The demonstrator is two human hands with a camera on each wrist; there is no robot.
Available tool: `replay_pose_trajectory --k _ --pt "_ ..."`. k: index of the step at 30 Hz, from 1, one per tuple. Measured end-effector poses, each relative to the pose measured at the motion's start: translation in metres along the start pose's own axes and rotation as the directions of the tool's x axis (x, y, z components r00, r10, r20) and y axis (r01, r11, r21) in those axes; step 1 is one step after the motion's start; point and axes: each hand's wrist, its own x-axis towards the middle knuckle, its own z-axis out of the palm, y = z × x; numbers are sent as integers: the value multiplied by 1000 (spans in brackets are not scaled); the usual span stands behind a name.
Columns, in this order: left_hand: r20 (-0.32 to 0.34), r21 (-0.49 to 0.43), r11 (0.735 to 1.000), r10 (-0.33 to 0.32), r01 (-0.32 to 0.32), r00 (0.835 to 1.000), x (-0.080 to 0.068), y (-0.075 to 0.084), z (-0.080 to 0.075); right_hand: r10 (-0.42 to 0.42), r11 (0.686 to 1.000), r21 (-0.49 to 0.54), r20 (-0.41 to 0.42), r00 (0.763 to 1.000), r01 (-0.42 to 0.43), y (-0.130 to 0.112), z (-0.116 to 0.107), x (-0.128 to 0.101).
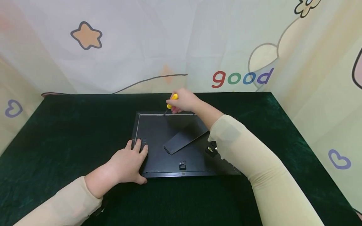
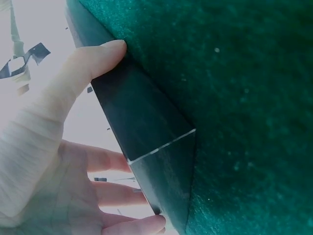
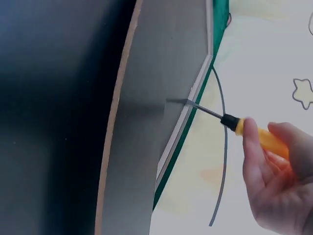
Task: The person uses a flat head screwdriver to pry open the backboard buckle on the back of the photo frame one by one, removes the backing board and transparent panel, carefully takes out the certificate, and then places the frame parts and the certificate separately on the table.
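Note:
A black picture frame (image 1: 158,142) lies face down on the green cloth, its easel stand (image 1: 185,138) folded out across the backing board. My left hand (image 1: 128,163) lies flat on the frame's near left corner (image 2: 146,132), fingers straight and thumb against the outer edge. My right hand (image 1: 183,100) grips a small yellow-handled screwdriver (image 3: 254,132) at the frame's far edge. Its metal tip (image 3: 188,103) sits in the gap between the backing board (image 3: 161,73) and the frame's rim.
A green velvet cloth (image 1: 62,131) covers the whole table. A pale curtain with a star, hearts and the word "good" (image 1: 243,78) closes in the back and both sides. A hanger clip (image 1: 182,165) sits on the frame's near edge.

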Motion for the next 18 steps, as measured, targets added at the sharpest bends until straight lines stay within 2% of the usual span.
replay_pose_trajectory --k 4,7,14,18 --pt "-4 -3 1000 0 0 1000 -1 -1 0 -7 995 -99 -53 999 2 -9 6 6" --pt "-10 -5 1000 -5 5 1000 -2 -3 0 6 991 -133 -67 998 -14 -16 8 12" --pt "5 -14 1000 -17 17 1000 -2 -2 1 142 988 -54 -105 984 -148 -25 6 21" --pt "-2 -5 1000 -18 18 1000 -2 -2 1 187 981 -31 -132 973 -193 -28 5 24"
